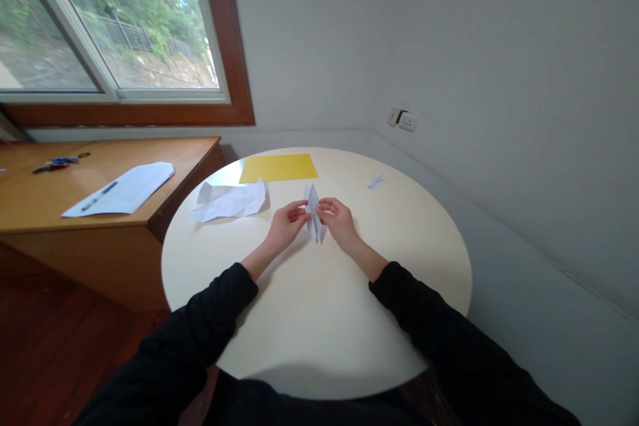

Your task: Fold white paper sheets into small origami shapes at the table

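No text, label, brand, number or sign could be read anywhere in the view. The folded white paper, the yellow sheet and the crumpled white sheet showed no print. The white sheet on the wooden desk looked blank at this size.

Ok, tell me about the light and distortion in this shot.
Head view: soft daylight from the window, no glare on the table; faint shadows under both hands holding the folded paper; wide-angle bending tilts the window frame and walls.
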`<action>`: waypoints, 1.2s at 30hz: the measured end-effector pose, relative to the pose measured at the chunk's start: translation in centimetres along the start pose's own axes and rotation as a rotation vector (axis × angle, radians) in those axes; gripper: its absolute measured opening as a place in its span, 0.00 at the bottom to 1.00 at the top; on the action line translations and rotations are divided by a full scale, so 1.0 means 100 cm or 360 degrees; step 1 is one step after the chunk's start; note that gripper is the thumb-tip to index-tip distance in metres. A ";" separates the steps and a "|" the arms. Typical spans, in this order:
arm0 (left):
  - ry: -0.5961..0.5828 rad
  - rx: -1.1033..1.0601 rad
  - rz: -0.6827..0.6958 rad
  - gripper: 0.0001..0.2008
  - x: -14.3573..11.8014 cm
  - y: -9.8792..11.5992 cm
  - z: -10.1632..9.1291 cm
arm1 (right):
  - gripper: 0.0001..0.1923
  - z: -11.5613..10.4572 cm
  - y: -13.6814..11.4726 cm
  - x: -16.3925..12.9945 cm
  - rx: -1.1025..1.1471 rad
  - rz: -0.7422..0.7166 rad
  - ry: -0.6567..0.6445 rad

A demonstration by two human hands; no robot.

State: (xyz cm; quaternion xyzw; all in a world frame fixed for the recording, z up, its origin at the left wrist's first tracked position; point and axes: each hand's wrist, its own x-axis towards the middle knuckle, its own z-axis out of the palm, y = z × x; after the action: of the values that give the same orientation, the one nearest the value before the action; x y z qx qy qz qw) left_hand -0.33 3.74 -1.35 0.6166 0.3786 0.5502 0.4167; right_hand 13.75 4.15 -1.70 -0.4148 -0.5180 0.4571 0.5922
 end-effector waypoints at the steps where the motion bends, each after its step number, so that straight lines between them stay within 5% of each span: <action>1: 0.0005 0.0041 0.0019 0.16 0.000 0.000 0.000 | 0.14 0.000 0.000 0.000 0.0006 0.0015 -0.0011; 12: 0.0083 0.0384 0.0123 0.16 -0.002 -0.004 -0.001 | 0.14 0.002 -0.003 -0.005 0.0159 0.0063 -0.0169; 36: 0.0098 -0.0003 -0.0045 0.13 0.000 0.003 0.000 | 0.17 0.005 -0.002 -0.003 0.0126 -0.0108 -0.0118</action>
State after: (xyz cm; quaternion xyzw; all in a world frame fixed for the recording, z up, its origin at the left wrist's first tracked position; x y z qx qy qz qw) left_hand -0.33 3.66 -1.01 0.5936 0.3993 0.5635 0.4132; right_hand 13.25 3.83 -1.56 -0.3559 -0.5349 0.4720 0.6037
